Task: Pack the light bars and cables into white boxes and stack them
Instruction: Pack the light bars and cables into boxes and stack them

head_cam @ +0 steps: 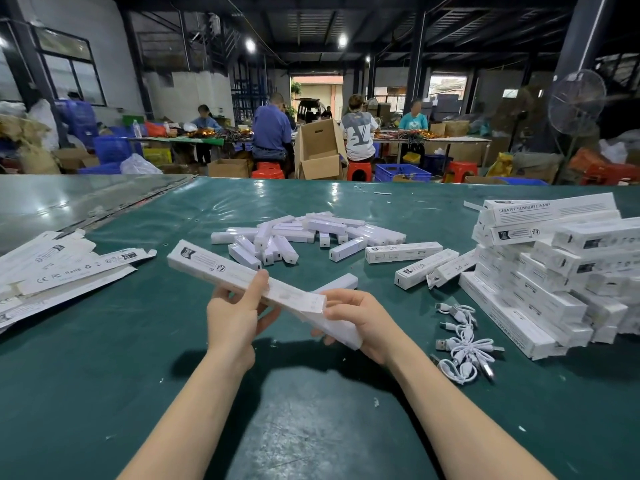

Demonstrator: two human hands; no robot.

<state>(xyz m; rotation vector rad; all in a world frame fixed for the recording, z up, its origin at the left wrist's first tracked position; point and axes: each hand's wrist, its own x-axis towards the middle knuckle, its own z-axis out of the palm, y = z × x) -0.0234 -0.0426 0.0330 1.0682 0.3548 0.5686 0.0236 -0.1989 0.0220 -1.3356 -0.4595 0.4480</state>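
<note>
Left hand (pixel 235 318) grips the white box (pixel 221 268) above the green table (pixel 104 375), thumb pressed on top, fingers curled beneath. Right hand (pixel 362 318) curls around a light bar (pixel 341 333) at the box's near end. Cables (pixel 464 348) lie just right.

Hall dim overall. Two ceiling lamps (pixel 250 46) burned hard white against black roof. Far doorway (pixel 317 85) washed out by daylight. Glare streaks lay across the green table cover (pixel 104 358); a soft dark shadow pooled at its near edge. Print on the white boxes (pixel 540 216) showed sharp. Far workers (pixel 270 129) soft. Pillars (pixel 585 39) bowed at both edges.
</note>
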